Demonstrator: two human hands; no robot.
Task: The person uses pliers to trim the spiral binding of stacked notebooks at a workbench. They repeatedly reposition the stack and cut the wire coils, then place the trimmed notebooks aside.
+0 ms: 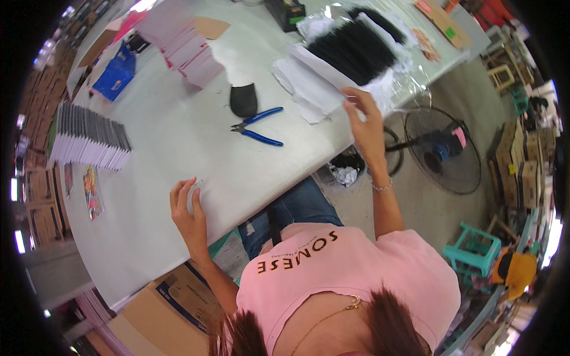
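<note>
My left hand [189, 215] hovers at the near edge of the white table [160, 148], fingers loosely bent and apart, nothing visible in them. At the table's right edge, my right hand [363, 113] has its thumb and fingers slightly parted, beside crumpled white paper [309, 83]. On that paper and clear plastic lies a thick bundle of thin black strands or coils [353, 52]. Blue-handled cutting pliers [261, 126] rest spread on the table between my hands. Just beyond them sits a black rounded pad or pouch [243, 99].
Notebooks with black spiral edges [92, 136] stand stacked at the left. Pink-edged booklets [184, 50] and a blue packet [116, 71] lie farther back. A floor fan [442, 151] stands right of the table, near a teal stool [473, 249]. A cardboard box [160, 314] is below the near edge.
</note>
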